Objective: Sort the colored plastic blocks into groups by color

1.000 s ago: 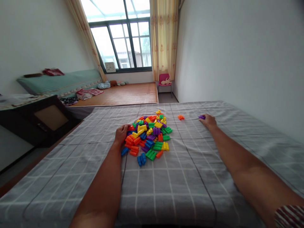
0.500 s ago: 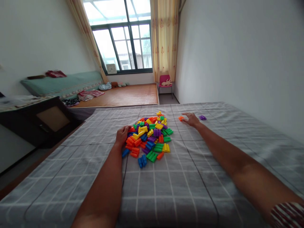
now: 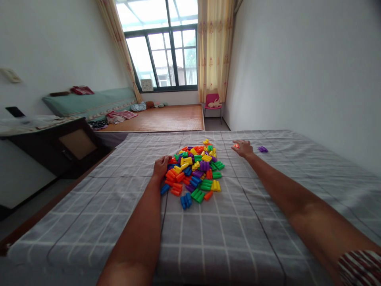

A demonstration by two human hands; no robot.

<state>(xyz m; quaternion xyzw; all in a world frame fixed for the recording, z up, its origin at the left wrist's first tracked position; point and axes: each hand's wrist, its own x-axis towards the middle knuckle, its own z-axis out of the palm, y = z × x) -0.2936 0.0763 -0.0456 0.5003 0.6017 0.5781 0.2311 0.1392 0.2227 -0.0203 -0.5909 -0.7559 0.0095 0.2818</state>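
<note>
A pile of plastic blocks (image 3: 195, 171) in orange, yellow, green, blue and purple lies on the grey checked cloth (image 3: 205, 234). At the pile's left edge rests my left hand (image 3: 162, 166), its fingers closed against an orange block (image 3: 172, 161); whether it grips that block is hidden. My right hand (image 3: 244, 148), right of the pile, has its fingers over a small orange block (image 3: 236, 145), thumb and fingers spread around it. Farther right a purple block (image 3: 263, 149) lies alone on the cloth.
Beyond the cloth is a bed (image 3: 169, 117) with clothes and soft toys on its left side. A dark cabinet (image 3: 68, 147) stands at the left, a pink chair (image 3: 212, 101) by the curtain. A white wall runs along the right.
The whole view has shifted, with the scene sitting farther right. My right hand now covers more of the small orange block. My left hand stays at the pile's edge.
</note>
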